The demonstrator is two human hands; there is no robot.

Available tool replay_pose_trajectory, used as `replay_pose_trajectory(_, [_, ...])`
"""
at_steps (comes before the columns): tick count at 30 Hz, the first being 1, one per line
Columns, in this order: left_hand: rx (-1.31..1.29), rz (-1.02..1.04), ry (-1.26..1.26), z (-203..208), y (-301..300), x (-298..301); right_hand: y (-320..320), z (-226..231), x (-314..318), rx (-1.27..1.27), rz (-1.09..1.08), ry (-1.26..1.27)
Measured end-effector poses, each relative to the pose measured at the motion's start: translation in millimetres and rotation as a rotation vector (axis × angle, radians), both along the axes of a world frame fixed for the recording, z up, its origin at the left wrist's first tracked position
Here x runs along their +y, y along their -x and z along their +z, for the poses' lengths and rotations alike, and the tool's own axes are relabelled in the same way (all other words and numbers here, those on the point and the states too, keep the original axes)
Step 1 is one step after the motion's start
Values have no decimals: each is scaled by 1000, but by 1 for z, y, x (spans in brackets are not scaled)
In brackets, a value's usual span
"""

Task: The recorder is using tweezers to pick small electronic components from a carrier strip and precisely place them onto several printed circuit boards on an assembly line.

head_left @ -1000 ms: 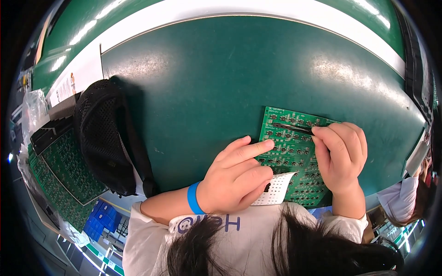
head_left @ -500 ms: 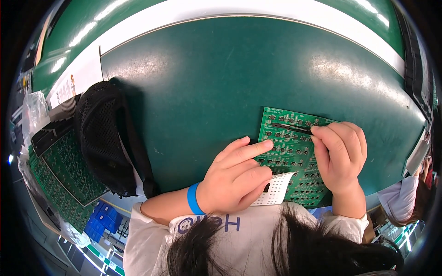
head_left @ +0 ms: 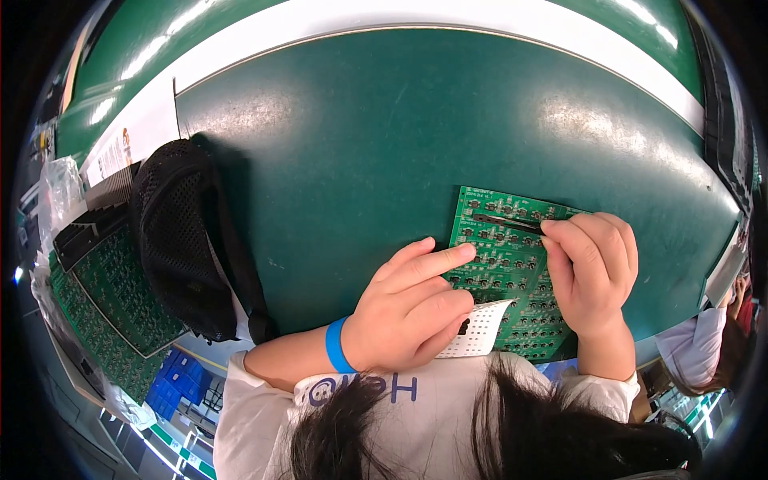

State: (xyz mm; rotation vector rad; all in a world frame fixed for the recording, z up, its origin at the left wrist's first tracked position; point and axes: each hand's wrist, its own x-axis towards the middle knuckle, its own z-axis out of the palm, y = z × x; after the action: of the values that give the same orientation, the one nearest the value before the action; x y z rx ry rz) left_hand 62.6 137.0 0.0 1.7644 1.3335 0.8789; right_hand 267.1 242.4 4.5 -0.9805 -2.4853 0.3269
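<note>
A green circuit board panel [head_left: 512, 276] with rows of small black parts lies at the near right of the table. My right hand [head_left: 594, 268] pinches dark tweezers [head_left: 508, 222], whose tips point left over the board's upper rows. My left hand [head_left: 420, 304], with a blue band at the wrist, holds a white sheet dotted with small holes [head_left: 482, 330] between thumb and curled fingers. Its outstretched finger touches the board's left edge. Part of the sheet and the board's lower end are hidden by my hand and shirt.
On the left stands a black mesh bag or cap [head_left: 180, 240], beside a rack of green circuit boards [head_left: 116, 296] and clear plastic wrap [head_left: 60, 196]. Blue bins [head_left: 176, 384] sit below the table. Another person's sleeve [head_left: 696, 348] shows at far right.
</note>
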Motion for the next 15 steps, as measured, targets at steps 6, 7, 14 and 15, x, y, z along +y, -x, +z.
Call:
replay_pose_trajectory(6, [-7, 3, -3, 0, -1, 1, 0, 0, 1, 4, -1, 11])
replay_pose_trajectory(7, [-6, 4, -3, 0, 0, 1, 0, 0, 1, 7, -5, 14])
replay_pose_trajectory(14, [-1, 3, -6, 0, -1, 2, -1, 1, 1, 0, -6, 10])
replay_pose_trajectory(15, [1, 5, -5, 1, -2, 2, -1, 1, 2, -1, -4, 11])
